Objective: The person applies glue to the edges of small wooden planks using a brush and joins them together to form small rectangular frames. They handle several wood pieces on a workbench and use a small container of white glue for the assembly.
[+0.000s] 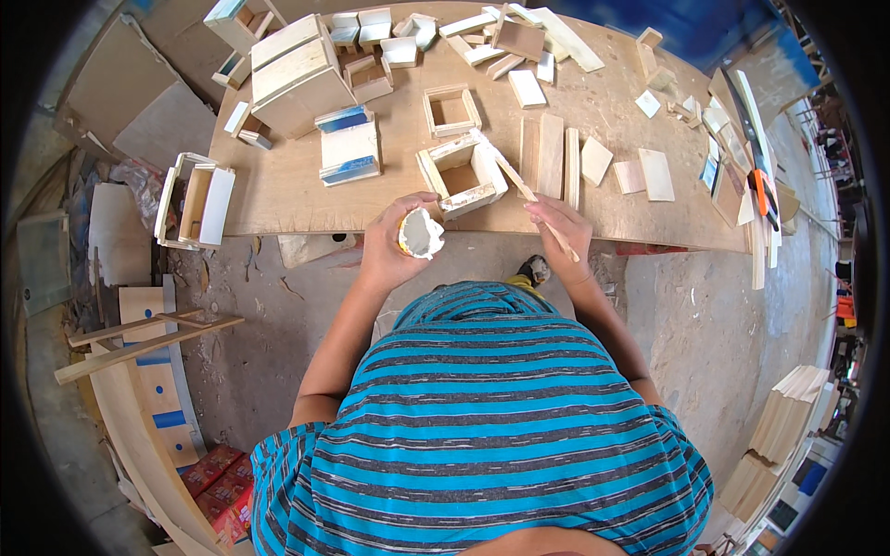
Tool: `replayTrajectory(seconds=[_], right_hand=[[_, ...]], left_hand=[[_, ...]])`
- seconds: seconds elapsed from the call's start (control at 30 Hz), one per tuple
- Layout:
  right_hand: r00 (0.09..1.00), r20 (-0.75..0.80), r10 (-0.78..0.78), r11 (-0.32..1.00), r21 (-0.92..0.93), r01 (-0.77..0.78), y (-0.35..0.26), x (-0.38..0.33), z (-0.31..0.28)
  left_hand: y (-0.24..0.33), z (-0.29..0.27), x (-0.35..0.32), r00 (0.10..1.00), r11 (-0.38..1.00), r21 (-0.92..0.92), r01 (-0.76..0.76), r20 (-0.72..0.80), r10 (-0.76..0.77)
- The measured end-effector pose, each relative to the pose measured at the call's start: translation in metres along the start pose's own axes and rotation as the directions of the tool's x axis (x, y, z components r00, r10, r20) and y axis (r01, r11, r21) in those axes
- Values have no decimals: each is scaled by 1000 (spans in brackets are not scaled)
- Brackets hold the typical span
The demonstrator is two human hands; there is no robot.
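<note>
My left hand (382, 248) is wrapped round a small cup (422, 233) near the table's front edge. White stuff coats the cup's rim, and its inside looks greyish. Between the fingers of my right hand (567, 232) is a thin wooden stick (516, 176), slanting up and left. The stick's far end reaches the right rim of an open wooden box (471, 200), where white paste shows along the top edges. This box stands between my hands at the table edge. Right behind it lies a smaller square wooden frame (451, 90).
On the wooden table (306, 199) lie flat boards (550, 153) right of the box, a blue-edged wooden piece (350, 148), a large wooden box (297, 79), and piled offcuts at the back. An orange-handled tool (762, 196) rests at the right edge. A wooden frame (148, 343) stands at lower left.
</note>
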State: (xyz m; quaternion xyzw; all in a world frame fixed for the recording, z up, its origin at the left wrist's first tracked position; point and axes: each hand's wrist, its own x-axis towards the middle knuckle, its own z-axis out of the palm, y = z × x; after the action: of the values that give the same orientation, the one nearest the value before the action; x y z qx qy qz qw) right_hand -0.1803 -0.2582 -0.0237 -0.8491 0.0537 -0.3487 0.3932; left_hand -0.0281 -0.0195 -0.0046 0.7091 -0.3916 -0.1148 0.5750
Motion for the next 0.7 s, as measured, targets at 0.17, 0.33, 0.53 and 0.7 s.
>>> replayTrajectory(seconds=[0.17, 0.33, 0.53, 0.7], right_hand=[[986, 24, -166, 980, -108, 168, -8, 6, -5], [972, 119, -202, 976, -61, 211, -26, 6, -11], [942, 261, -212, 977, 60, 204, -39, 6, -6], [940, 284, -190, 982, 54, 182, -44, 4, -9]], left_hand=[[-3, 1, 0, 1000, 1000, 0, 3, -1, -3], [-5, 1, -2, 1000, 1000, -5, 3, -11, -3], [-1, 2, -1, 1000, 1000, 9, 25, -19, -25], [-2, 1, -2, 998, 997, 77, -23, -53, 28]])
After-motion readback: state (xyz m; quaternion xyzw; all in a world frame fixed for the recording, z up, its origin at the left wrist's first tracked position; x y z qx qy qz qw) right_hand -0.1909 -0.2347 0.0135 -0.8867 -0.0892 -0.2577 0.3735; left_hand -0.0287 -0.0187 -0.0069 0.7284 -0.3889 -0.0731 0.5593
